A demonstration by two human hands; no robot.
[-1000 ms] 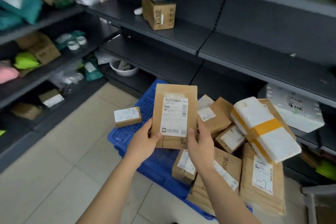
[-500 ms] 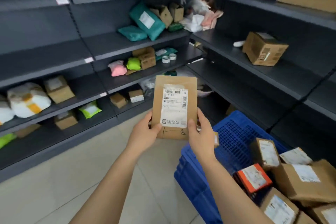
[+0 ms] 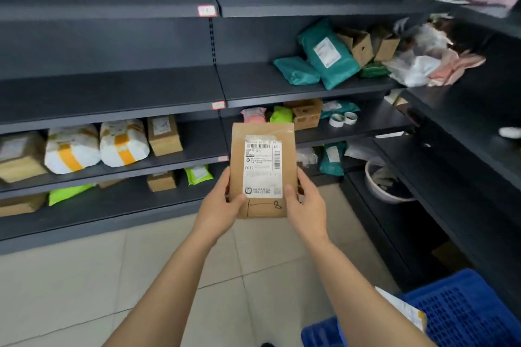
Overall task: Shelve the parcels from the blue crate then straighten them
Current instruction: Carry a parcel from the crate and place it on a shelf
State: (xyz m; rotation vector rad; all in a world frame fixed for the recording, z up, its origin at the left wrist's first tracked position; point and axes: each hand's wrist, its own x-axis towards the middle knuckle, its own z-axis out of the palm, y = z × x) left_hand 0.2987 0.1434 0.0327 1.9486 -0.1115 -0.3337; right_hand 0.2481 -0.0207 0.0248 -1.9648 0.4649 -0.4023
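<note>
A flat brown paper parcel [image 3: 262,170] with a white shipping label stands upright in front of me, label facing me. My left hand [image 3: 218,203] grips its lower left edge, thumb on the front. My right hand [image 3: 306,205] grips its lower right edge the same way. The blue crate [image 3: 462,310] shows only as a corner at the bottom right, with one small parcel [image 3: 406,308] at its edge. Dark grey shelves [image 3: 112,96] face me across the tiled floor.
White bags with orange tape [image 3: 97,146] and brown boxes [image 3: 165,135] sit on the left middle shelf. Teal mailers [image 3: 324,56] and cartons lie on the upper right shelf. A second shelf unit [image 3: 456,166] runs along the right, with a basin [image 3: 384,183] low down.
My view has swung left, from the crate to the left shelving. The crate has slid to the bottom right corner. Both hands keep the same hold on the brown parcel.
</note>
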